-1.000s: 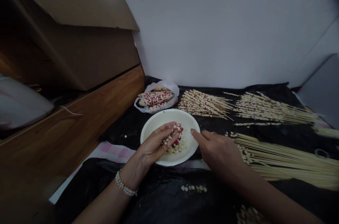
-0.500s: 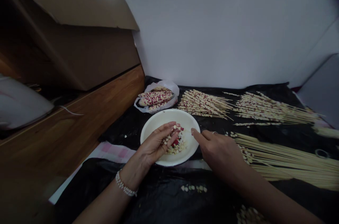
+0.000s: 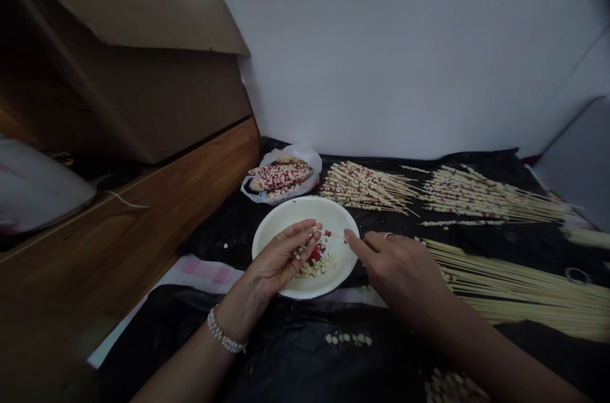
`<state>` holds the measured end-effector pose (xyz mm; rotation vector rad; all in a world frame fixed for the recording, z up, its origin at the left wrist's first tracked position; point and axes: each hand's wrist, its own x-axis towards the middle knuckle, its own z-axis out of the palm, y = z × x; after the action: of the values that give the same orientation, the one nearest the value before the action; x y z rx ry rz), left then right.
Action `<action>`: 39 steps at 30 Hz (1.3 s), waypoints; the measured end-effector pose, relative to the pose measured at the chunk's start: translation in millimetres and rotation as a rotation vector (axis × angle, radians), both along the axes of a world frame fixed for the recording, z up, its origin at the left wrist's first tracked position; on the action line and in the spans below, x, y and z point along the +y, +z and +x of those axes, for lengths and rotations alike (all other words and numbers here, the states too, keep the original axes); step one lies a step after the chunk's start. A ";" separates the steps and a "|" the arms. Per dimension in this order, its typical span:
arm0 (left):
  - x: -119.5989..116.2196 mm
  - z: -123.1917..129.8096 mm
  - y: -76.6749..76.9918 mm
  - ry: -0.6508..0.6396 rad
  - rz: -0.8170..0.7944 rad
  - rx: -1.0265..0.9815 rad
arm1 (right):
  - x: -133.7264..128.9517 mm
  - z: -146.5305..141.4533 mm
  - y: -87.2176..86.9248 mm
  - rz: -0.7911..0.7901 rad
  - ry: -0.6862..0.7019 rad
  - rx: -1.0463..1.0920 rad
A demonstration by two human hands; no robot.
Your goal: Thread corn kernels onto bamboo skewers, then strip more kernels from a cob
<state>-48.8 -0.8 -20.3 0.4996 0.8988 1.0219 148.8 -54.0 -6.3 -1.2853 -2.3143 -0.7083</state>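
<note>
Above the white bowl (image 3: 267, 225), my left hand (image 3: 281, 257) is cupped, palm up, with corn kernels (image 3: 299, 253) in it. Its thumb and fingertips close at the tip of a thin skewer (image 3: 338, 236). My right hand (image 3: 398, 263) pinches that skewer at the bowl's right side, thumb and forefinger together. A few dark red kernels (image 3: 328, 233) sit along the skewer between the hands. Loose pale and red kernels (image 3: 320, 265) lie in the bowl below; the left fingers hide part of them.
Behind the bowl, a plastic bag (image 3: 312, 161) holds speckled corn cobs (image 3: 281, 175). Kernel-threaded skewers (image 3: 366, 184) lie in two piles at the back right. Long skewers (image 3: 524, 282) with pale tips lie right. A short kernel row (image 3: 349, 339) rests on black sheeting (image 3: 286, 352).
The red kernels on the skewer now show in the gap between the hands. My left fingers have closed more around the skewer's tip. Both hands stay at the bowl.
</note>
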 end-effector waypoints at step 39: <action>15.5 -12.6 8.8 0.252 -0.153 -0.261 | 16.5 46.4 26.3 -0.801 -0.036 0.307</action>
<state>-61.4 14.7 -11.5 0.1205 0.8101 1.2045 195.3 -37.5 20.0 -1.5979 -2.3741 0.4550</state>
